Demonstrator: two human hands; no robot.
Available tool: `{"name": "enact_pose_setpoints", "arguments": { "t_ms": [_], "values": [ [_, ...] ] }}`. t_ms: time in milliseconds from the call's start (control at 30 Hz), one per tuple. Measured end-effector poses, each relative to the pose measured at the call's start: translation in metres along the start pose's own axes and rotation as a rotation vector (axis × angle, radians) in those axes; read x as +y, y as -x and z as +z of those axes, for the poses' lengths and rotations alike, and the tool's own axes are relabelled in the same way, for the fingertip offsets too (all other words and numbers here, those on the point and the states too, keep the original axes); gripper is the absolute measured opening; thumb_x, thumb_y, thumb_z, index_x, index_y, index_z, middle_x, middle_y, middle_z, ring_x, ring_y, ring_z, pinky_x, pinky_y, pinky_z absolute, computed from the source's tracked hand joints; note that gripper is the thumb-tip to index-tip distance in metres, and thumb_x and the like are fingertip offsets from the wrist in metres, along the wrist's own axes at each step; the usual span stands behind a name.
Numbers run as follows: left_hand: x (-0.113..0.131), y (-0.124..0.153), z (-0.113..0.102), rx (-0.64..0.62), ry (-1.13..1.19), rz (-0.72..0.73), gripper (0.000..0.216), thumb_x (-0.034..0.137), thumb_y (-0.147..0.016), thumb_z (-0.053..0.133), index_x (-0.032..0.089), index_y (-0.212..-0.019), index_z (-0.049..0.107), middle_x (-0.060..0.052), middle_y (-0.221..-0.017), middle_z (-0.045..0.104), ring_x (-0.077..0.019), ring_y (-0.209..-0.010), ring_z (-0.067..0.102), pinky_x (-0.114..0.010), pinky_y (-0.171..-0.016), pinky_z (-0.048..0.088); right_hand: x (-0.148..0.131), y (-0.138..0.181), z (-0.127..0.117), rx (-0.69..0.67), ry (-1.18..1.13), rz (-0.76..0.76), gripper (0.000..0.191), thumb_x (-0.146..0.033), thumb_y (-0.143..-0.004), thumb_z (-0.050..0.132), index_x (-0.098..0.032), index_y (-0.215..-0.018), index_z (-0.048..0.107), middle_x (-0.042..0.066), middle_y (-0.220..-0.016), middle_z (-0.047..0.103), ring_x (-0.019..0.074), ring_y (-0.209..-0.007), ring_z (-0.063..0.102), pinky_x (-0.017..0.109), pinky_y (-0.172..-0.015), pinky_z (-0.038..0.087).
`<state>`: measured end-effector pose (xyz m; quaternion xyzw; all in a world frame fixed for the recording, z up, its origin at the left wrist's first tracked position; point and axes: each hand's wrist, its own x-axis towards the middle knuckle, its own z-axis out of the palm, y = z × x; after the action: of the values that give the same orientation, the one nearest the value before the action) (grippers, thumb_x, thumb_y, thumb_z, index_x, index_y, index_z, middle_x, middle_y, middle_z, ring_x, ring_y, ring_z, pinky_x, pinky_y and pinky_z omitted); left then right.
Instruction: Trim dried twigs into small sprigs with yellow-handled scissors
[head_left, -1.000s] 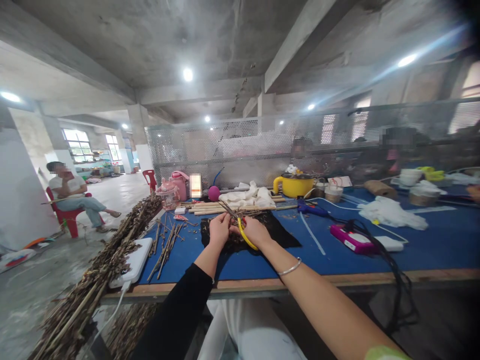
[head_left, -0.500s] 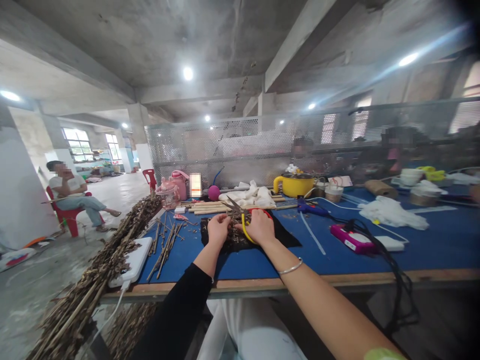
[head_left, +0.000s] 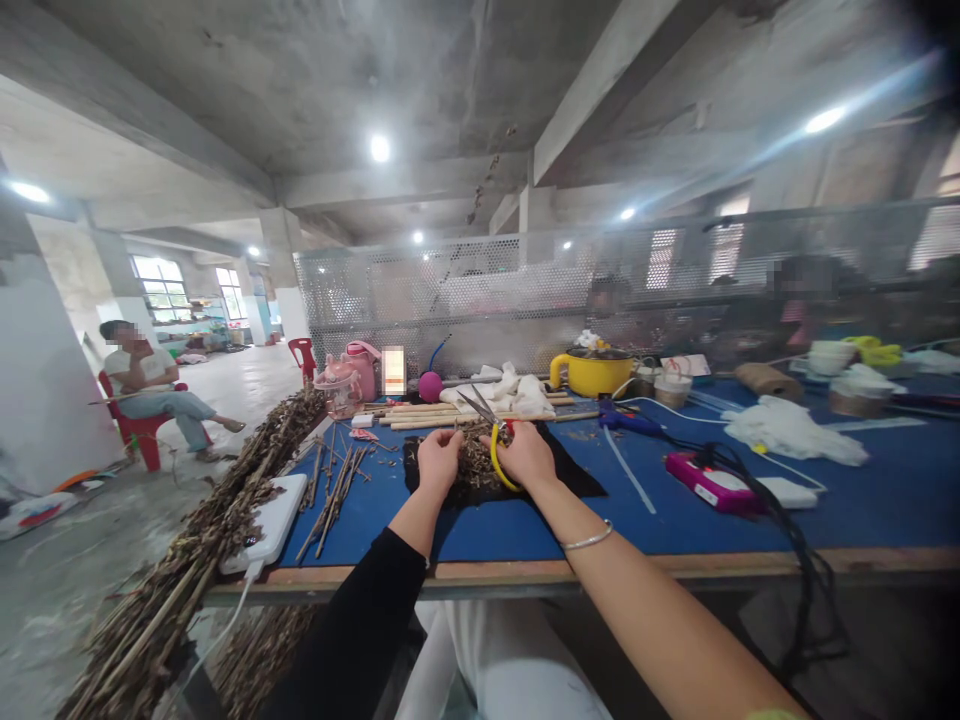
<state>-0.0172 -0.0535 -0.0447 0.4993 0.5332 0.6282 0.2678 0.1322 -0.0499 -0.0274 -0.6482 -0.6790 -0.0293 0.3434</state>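
Observation:
My right hand (head_left: 527,452) grips yellow-handled scissors (head_left: 491,437), whose blades point up and to the left. My left hand (head_left: 439,458) pinches a clump of dry brown twigs (head_left: 474,462) right beside the blades. Both hands hover over a black cloth (head_left: 570,473) covered with twig bits on the blue table (head_left: 862,490).
A long bundle of dry stalks (head_left: 217,510) lies along the table's left edge, beside a white power bank (head_left: 271,506). Wooden sticks (head_left: 442,412), white cloth, a yellow pot (head_left: 592,372), a pink device (head_left: 709,479) with a black cable lie farther back. A person sits on a red chair (head_left: 139,432) at left.
The scissors have tilted more upright and my right hand has shifted slightly right. My left hand stays on the twigs.

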Motion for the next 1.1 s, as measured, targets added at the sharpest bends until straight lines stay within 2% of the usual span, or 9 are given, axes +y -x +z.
{"name": "enact_pose_setpoints", "arguments": {
  "t_ms": [133, 300, 400, 500, 567, 700, 767, 933, 1100],
  "values": [
    [0.000, 0.000, 0.000, -0.023, 0.001, 0.005, 0.019, 0.030, -0.070, 0.060, 0.013, -0.078, 0.065, -0.003, -0.063, 0.062, -0.0096, -0.051, 0.050, -0.022, -0.054, 0.040, 0.002, 0.000, -0.001, 0.013, -0.048, -0.011, 0.047, -0.059, -0.076, 0.041, -0.018, -0.091, 0.056, 0.009, -0.094, 0.058, 0.0217, -0.089, 0.055, 0.028, -0.070, 0.039],
    [0.003, 0.003, 0.002, -0.094, 0.062, -0.024, 0.022, 0.033, -0.072, 0.057, 0.014, -0.082, 0.063, -0.003, -0.067, 0.062, -0.0080, -0.048, 0.049, -0.020, -0.050, 0.040, 0.007, -0.003, -0.002, -0.134, -0.126, 0.116, 0.047, -0.059, -0.077, 0.038, -0.018, -0.090, 0.057, 0.009, -0.085, 0.063, 0.0211, -0.079, 0.059, 0.027, -0.063, 0.039],
    [0.009, 0.006, 0.002, -0.152, 0.115, -0.067, 0.022, 0.034, -0.075, 0.054, 0.014, -0.081, 0.059, -0.003, -0.068, 0.061, -0.0065, -0.044, 0.048, -0.018, -0.043, 0.035, 0.008, -0.002, 0.001, -0.143, -0.155, 0.100, 0.046, -0.060, -0.074, 0.043, -0.020, -0.090, 0.058, 0.008, -0.083, 0.064, 0.0220, -0.078, 0.059, 0.028, -0.062, 0.039],
    [0.015, 0.009, 0.002, -0.286, 0.188, -0.182, 0.022, 0.035, -0.078, 0.047, 0.015, -0.085, 0.052, -0.002, -0.070, 0.061, -0.0057, -0.040, 0.047, -0.016, -0.036, 0.028, 0.010, -0.001, 0.003, -0.099, -0.225, 0.054, 0.043, -0.058, -0.074, 0.043, -0.020, -0.087, 0.058, 0.006, -0.080, 0.064, 0.0201, -0.075, 0.059, 0.026, -0.061, 0.038],
    [0.019, 0.012, 0.000, -0.429, 0.208, -0.268, 0.022, 0.037, -0.079, 0.043, 0.016, -0.087, 0.048, -0.002, -0.069, 0.062, -0.0059, -0.038, 0.048, -0.015, -0.034, 0.025, 0.012, -0.003, 0.003, -0.036, -0.290, 0.052, 0.042, -0.057, -0.076, 0.040, -0.020, -0.087, 0.057, 0.006, -0.077, 0.063, 0.0186, -0.071, 0.058, 0.025, -0.061, 0.038],
    [0.019, 0.014, -0.002, -0.670, 0.112, -0.378, 0.021, 0.038, -0.078, 0.042, 0.017, -0.083, 0.044, -0.003, -0.065, 0.063, -0.0090, -0.040, 0.053, -0.015, -0.037, 0.029, 0.022, -0.011, -0.002, 0.099, -0.403, 0.070, 0.046, -0.056, -0.080, 0.031, -0.017, -0.085, 0.055, 0.009, -0.080, 0.063, 0.0195, -0.075, 0.058, 0.026, -0.065, 0.039],
    [0.015, 0.013, -0.002, -0.662, 0.046, -0.377, 0.019, 0.036, -0.078, 0.043, 0.017, -0.081, 0.043, -0.004, -0.065, 0.063, -0.0103, -0.043, 0.055, -0.016, -0.039, 0.034, 0.029, -0.017, -0.005, 0.119, -0.412, 0.058, 0.047, -0.054, -0.082, 0.029, -0.016, -0.085, 0.056, 0.010, -0.081, 0.063, 0.0204, -0.078, 0.058, 0.026, -0.066, 0.039],
    [0.002, 0.007, 0.002, -0.502, -0.067, -0.274, 0.015, 0.031, -0.079, 0.040, 0.017, -0.078, 0.045, -0.003, -0.065, 0.062, -0.0109, -0.045, 0.055, -0.019, -0.042, 0.037, 0.048, -0.024, -0.013, 0.138, -0.236, 0.087, 0.046, -0.057, -0.076, 0.041, -0.017, -0.095, 0.054, 0.008, -0.080, 0.063, 0.0212, -0.075, 0.058, 0.027, -0.062, 0.038],
    [0.009, 0.006, -0.001, -0.411, -0.129, -0.174, 0.019, 0.027, -0.081, 0.033, 0.017, -0.083, 0.049, -0.003, -0.068, 0.063, -0.0112, -0.045, 0.054, -0.021, -0.044, 0.038, 0.070, -0.019, -0.013, 0.154, -0.120, 0.063, 0.044, -0.053, -0.067, 0.056, -0.020, -0.096, 0.055, 0.008, -0.090, 0.063, 0.0218, -0.083, 0.058, 0.026, -0.064, 0.038]
  ]
}}
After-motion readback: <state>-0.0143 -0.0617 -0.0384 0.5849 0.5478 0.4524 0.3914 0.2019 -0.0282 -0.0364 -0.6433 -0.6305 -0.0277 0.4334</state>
